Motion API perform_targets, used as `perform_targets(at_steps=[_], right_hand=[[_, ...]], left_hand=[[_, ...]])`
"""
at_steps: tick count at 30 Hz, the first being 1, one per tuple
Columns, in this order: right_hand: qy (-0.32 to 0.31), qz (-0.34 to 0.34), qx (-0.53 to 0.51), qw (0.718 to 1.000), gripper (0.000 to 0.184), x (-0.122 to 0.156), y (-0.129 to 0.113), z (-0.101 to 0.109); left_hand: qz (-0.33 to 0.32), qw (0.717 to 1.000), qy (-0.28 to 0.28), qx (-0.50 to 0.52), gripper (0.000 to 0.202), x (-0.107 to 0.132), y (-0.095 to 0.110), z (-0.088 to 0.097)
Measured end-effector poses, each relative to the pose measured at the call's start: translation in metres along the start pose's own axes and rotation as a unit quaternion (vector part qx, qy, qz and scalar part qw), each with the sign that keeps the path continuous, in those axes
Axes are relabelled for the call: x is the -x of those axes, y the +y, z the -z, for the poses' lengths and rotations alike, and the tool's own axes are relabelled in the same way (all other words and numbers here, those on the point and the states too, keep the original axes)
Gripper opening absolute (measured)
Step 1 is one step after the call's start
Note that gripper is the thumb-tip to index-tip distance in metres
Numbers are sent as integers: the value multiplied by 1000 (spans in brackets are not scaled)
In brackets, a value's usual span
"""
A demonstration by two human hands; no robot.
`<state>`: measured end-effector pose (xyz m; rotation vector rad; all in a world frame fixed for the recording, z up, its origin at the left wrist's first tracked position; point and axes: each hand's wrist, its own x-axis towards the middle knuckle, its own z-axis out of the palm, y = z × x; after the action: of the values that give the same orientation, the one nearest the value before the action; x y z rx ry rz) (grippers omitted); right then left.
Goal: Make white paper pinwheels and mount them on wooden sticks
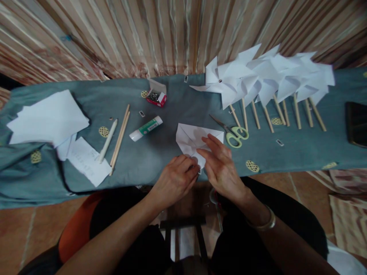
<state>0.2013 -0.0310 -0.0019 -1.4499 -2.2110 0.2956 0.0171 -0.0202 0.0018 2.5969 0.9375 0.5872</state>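
Note:
A white folded paper square (191, 138) lies on the blue-grey cloth (172, 110) in front of me. My left hand (174, 179) is curled at the paper's near corner, fingers pinched on its edge. My right hand (220, 164) rests on the paper's right side, fingers pressed down on a fold. Green-handled scissors (233, 133) lie just right of the paper, and a glue stick (145, 128) lies to its left.
A row of several white paper pinwheels on wooden sticks (266, 82) lies at the back right. A red box of pins (156, 96) stands open at the back. Wooden sticks (120, 138) and loose white sheets (48, 118) lie at the left. A dark object (356, 123) sits at the far right.

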Motion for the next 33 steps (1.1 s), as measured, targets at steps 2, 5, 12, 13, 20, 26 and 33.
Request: perform_targets(at_steps=[2,5,12,13,20,26,33], right_hand=[[11,-7,-19,1000,41,-1,0,1],[17,-7,-20,1000,41,-1,0,0],[-19,-2,12,1000,48,0,1,-4],[-19,-1,15,1000,47,-1,0,-5],[-12,5,25,1000,34,-8,1,-9],[46,-17,-42,998,38,-15,16,1],[41,-67,-4,997,47,-17,28,8]], left_hand=[[-1,1000,-1,0,19,0,0,0],[-2,1000,-4,-2,19,0,0,1],[0,1000,-8,-5,19,0,1,1],[-1,1000,-8,-5,19,0,0,0],[-9,1000,-11,-21,18,-1,0,1],[-19,999,-8,-45,19,-3,3,4],[-25,992,29,-116,18,-2,-21,16]])
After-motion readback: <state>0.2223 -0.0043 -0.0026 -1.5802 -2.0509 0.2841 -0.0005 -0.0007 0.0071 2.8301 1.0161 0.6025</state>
